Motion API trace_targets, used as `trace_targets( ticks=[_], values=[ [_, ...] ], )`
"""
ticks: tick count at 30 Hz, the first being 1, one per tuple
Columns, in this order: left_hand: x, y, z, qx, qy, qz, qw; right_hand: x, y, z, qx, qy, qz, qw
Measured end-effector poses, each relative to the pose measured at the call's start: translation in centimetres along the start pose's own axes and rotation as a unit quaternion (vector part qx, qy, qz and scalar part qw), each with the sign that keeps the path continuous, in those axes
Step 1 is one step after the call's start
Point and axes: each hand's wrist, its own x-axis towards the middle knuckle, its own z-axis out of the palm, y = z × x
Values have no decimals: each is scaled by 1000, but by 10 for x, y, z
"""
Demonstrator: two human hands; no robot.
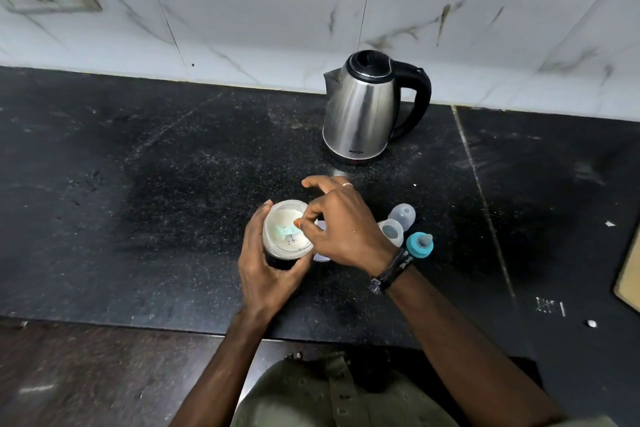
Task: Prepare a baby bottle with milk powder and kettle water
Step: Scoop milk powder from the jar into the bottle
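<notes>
Left hand [265, 270] wraps around the open milk powder jar [287, 230], holding it on the black counter [173, 184]. Right hand [341, 229] pinches the teal scoop [285, 230] inside the jar, over the powder. Baby bottle [391, 232], its clear cap [403, 215] and teal nipple ring [420, 244] sit just right of the hands. Steel kettle [363, 111] stands behind, lid shut.
</notes>
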Motion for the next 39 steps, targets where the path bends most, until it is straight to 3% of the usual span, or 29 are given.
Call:
trace_targets(
  ticks=[11,23,39],
  values=[
    [-3,5,1,-5,-11,5,1000,-2,-6,12,-2,-44,-6,999],
    [-3,-4,-5,5,11,-23,1000,-2,8,0,131,-12,26,991],
    [-2,2,-11,-20,22,-79,996,3,20,10,167,27,69,983]
  ],
)
